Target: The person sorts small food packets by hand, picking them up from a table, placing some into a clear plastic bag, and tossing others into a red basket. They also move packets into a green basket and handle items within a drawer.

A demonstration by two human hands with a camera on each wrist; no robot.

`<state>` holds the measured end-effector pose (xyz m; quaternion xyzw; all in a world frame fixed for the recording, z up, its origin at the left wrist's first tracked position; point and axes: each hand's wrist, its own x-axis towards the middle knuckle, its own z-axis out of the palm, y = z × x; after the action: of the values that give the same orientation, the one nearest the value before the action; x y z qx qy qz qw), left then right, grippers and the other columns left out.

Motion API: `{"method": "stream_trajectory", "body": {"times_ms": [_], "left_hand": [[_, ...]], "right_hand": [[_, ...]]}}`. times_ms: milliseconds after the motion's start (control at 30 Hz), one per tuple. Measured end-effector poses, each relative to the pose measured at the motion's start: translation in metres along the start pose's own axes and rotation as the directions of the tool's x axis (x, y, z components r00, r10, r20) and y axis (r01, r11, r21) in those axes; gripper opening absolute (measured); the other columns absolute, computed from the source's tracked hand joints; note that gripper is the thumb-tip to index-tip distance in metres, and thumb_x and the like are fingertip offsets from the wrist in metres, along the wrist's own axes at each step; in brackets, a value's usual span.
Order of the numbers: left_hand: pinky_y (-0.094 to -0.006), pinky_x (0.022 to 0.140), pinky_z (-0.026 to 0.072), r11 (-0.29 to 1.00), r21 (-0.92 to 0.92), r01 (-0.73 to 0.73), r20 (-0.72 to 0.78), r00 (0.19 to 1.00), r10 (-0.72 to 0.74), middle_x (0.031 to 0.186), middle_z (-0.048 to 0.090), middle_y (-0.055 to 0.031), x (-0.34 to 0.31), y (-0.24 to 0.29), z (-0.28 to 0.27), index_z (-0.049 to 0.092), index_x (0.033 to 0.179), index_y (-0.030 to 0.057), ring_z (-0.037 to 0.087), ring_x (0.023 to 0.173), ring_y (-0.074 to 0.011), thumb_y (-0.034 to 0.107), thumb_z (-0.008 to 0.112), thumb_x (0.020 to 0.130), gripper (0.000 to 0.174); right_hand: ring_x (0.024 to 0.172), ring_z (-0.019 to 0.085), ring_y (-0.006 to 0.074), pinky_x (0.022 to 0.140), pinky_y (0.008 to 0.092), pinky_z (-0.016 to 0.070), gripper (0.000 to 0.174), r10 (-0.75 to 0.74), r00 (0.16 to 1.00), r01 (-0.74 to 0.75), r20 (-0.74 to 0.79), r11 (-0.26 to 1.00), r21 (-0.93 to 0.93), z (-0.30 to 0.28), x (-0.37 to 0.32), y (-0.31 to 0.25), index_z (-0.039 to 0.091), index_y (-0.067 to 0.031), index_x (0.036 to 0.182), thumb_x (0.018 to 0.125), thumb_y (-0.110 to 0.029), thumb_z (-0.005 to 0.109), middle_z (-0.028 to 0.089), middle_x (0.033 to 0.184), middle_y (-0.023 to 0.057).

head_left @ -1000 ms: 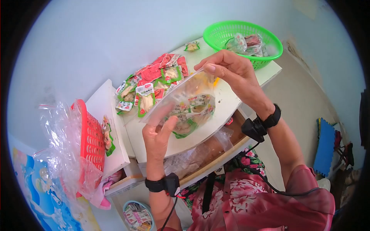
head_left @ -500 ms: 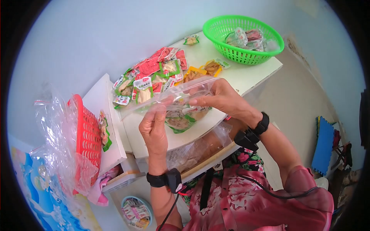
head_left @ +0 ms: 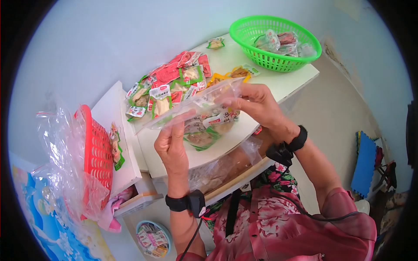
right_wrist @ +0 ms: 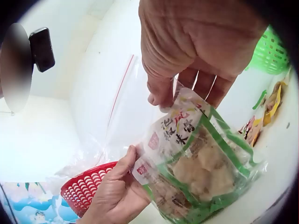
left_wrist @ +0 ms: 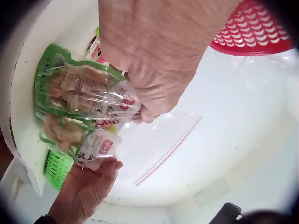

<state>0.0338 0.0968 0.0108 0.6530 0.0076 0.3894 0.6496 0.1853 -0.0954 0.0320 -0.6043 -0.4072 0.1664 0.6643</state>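
A clear zip bag (head_left: 198, 102) with a pink-red seal line at its mouth holds several green-and-white snack packets (head_left: 204, 132) above the white table. My left hand (head_left: 173, 145) pinches one side of the bag between thumb and fingers. On the other side, my right hand (head_left: 261, 106) pinches the bag near its upper part. Both hands show in the left wrist view, the left hand (left_wrist: 159, 56) close up and the right hand (left_wrist: 86, 189) at the packets (left_wrist: 79, 93). Pale food pieces show through the packets (right_wrist: 205, 172) in the right wrist view.
Red, green and yellow packets (head_left: 167, 82) lie in a pile behind the bag. A green basket (head_left: 278, 64) with packets stands at the back right. At left are a red basket (head_left: 98, 161) and clear bags (head_left: 56, 143). An open drawer (head_left: 235, 163) holds clear plastic.
The bag's mouth has come down from a steep slant to a flatter one. My right hand has moved down, with its fingers lower on the bag, and the yellow packets behind have come into view.
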Motion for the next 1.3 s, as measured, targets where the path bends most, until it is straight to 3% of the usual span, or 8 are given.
{"method": "stream_trajectory", "body": {"times_ms": [167,367,567,767,867,1000,1200,1300], "left_hand": [[-0.036,0.099,0.0533,0.996,0.085,0.005,0.012,1.0,-0.006,0.114,0.075,-0.018,-0.003,0.016,0.002,0.072,0.115,-0.0041,0.071,0.108,-0.0228,0.011,0.06,0.104,0.022],[-0.0375,0.095,0.0562,0.987,0.158,0.014,-0.035,0.999,-0.009,0.11,0.075,-0.017,-0.005,0.015,0.003,0.07,0.117,-0.0051,0.073,0.102,-0.0239,0.012,0.061,0.104,0.023],[-0.0338,0.089,0.0558,0.98,0.087,0.18,-0.226,0.961,-0.156,0.087,0.073,-0.0062,-0.006,0.035,0.017,0.055,0.14,-0.0051,0.071,0.088,-0.0172,0.007,0.068,0.097,0.046],[-0.0324,0.085,0.0542,0.948,0.231,0.217,-0.182,0.967,-0.177,0.077,0.056,0.0025,-0.002,0.03,0.001,0.048,0.148,-0.0036,0.06,0.078,-0.0084,0.0,0.069,0.09,0.061],[-0.0334,0.09,0.0526,0.715,0.697,0.052,-0.072,0.997,-0.002,0.089,0.063,-0.0015,-0.001,0.029,-0.007,0.051,0.148,0.0006,0.063,0.093,-0.0116,0.0,0.07,0.088,0.063],[-0.0377,0.099,0.0491,0.611,0.708,-0.354,0.199,0.93,0.308,0.111,0.071,-0.0079,0.008,0.051,0.011,0.058,0.144,0.0066,0.064,0.109,-0.0196,0.003,0.074,0.085,0.061],[-0.037,0.103,0.0481,0.692,0.662,-0.286,0.461,0.884,-0.076,0.111,0.075,-0.009,0.01,0.049,0.015,0.062,0.14,0.0067,0.067,0.11,-0.0183,0.011,0.09,0.074,0.072],[-0.0337,0.097,0.0512,0.769,0.638,0.035,0.351,0.876,-0.331,0.113,0.075,-0.0101,0.011,0.044,0.003,0.062,0.139,0.0056,0.067,0.106,-0.0151,0.012,0.089,0.076,0.069]], "right_hand": [[0.099,0.064,0.0072,0.09,0.0258,0.0499,0.019,-0.027,1.0,0.027,0.009,0.997,0.076,0.001,0.004,-0.016,0.074,0.0004,0.109,0.101,-0.016,0.067,0.075,0.105,0.0019],[0.083,0.058,0.0047,0.076,0.0247,0.0469,0.027,0.017,0.995,-0.016,-0.095,1.0,0.007,0.011,0.005,-0.017,0.07,-0.0022,0.089,0.104,-0.024,0.063,0.068,0.086,-0.002],[0.066,0.046,0.0041,0.062,0.0236,0.0359,0.026,0.206,0.978,-0.205,-0.033,0.979,0.009,0.002,0.015,-0.003,0.06,-0.009,0.073,0.095,-0.019,0.069,0.055,0.07,-0.0055],[0.063,0.042,0.0043,0.057,0.0249,0.0302,0.03,0.331,0.943,-0.331,0.012,0.943,0.01,-0.002,0.023,-0.001,0.049,-0.0124,0.069,0.081,-0.011,0.076,0.05,0.067,-0.0067],[0.064,0.043,0.0048,0.057,0.0253,0.0297,0.03,0.34,0.94,-0.339,0.016,0.939,-0.054,-0.004,0.022,-0.002,0.049,-0.0127,0.071,0.08,-0.013,0.078,0.05,0.069,-0.0063],[0.067,0.044,0.005,0.058,0.0253,0.0301,0.027,0.351,0.93,-0.338,0.109,0.934,-0.12,-0.011,0.023,0.0,0.051,-0.0122,0.073,0.08,-0.014,0.077,0.051,0.071,-0.0059],[0.069,0.045,0.0055,0.061,0.0252,0.0316,0.022,0.377,0.913,-0.353,0.155,0.922,-0.16,-0.011,0.027,0.002,0.056,-0.0098,0.076,0.083,-0.017,0.076,0.052,0.072,-0.0053],[0.072,0.05,0.0064,0.064,0.0249,0.0375,0.02,0.335,0.935,-0.305,0.113,0.926,-0.221,-0.021,0.026,0.006,0.061,-0.007,0.082,0.087,-0.02,0.075,0.058,0.077,-0.0032]]}}
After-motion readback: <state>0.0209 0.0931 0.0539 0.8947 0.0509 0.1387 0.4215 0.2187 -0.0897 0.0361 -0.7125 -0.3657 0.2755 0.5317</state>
